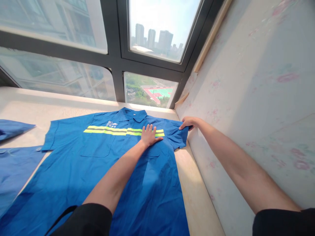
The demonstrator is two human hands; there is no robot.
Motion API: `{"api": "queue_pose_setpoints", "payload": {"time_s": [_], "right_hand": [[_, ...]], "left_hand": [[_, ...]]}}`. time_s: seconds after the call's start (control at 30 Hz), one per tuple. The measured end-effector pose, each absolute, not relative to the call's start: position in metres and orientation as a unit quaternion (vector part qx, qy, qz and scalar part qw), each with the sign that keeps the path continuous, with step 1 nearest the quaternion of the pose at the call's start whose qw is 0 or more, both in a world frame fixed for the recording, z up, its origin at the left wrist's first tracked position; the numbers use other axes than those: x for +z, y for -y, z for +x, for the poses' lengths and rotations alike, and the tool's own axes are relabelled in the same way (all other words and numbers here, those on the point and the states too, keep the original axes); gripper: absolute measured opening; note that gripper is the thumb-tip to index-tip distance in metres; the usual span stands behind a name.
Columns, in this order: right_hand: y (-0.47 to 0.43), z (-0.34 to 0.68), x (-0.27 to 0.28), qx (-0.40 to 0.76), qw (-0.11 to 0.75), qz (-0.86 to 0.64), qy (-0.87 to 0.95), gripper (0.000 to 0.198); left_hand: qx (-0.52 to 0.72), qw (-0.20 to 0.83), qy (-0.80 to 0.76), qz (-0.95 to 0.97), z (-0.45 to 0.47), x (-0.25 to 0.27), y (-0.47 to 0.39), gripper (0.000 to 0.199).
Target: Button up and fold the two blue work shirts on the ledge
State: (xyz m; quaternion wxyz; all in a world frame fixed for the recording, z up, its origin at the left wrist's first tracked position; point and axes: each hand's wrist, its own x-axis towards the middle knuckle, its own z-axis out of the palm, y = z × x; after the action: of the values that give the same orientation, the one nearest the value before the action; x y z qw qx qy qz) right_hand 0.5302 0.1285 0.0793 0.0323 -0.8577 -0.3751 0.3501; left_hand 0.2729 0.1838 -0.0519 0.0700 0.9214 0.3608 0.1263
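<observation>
A blue short-sleeved work shirt [98,173] lies spread out, front side up, with its collar toward the window. A yellow and grey reflective stripe [105,130] crosses its chest, and white lettering sits above the stripe. My left hand [149,135] rests flat on the chest over the stripe, fingers spread. At the right sleeve's end, my right hand [189,122] pinches the upper edge of the cloth between thumb and fingers. That sleeve looks creased near the shoulder.
Other blue cloth [18,170] lies at the left, partly beside the shirt. The pale wooden surface [194,180] ends at a flower-patterned wall [246,108] on the right. Dark-framed windows [115,49] stand behind the collar.
</observation>
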Motion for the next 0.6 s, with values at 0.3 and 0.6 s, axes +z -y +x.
{"api": "queue_pose_setpoints", "payload": {"time_s": [0.3, 0.6], "right_hand": [[-0.12, 0.521, 0.099, 0.301, 0.26, -0.862, 0.314, 0.027], [-0.108, 0.503, 0.086, 0.438, 0.274, -0.802, 0.299, 0.029]], "left_hand": [[0.136, 0.051, -0.161, 0.976, 0.269, -0.025, -0.103, 0.028], [0.12, 0.086, -0.108, 0.983, 0.263, -0.035, -0.084, 0.048]]}}
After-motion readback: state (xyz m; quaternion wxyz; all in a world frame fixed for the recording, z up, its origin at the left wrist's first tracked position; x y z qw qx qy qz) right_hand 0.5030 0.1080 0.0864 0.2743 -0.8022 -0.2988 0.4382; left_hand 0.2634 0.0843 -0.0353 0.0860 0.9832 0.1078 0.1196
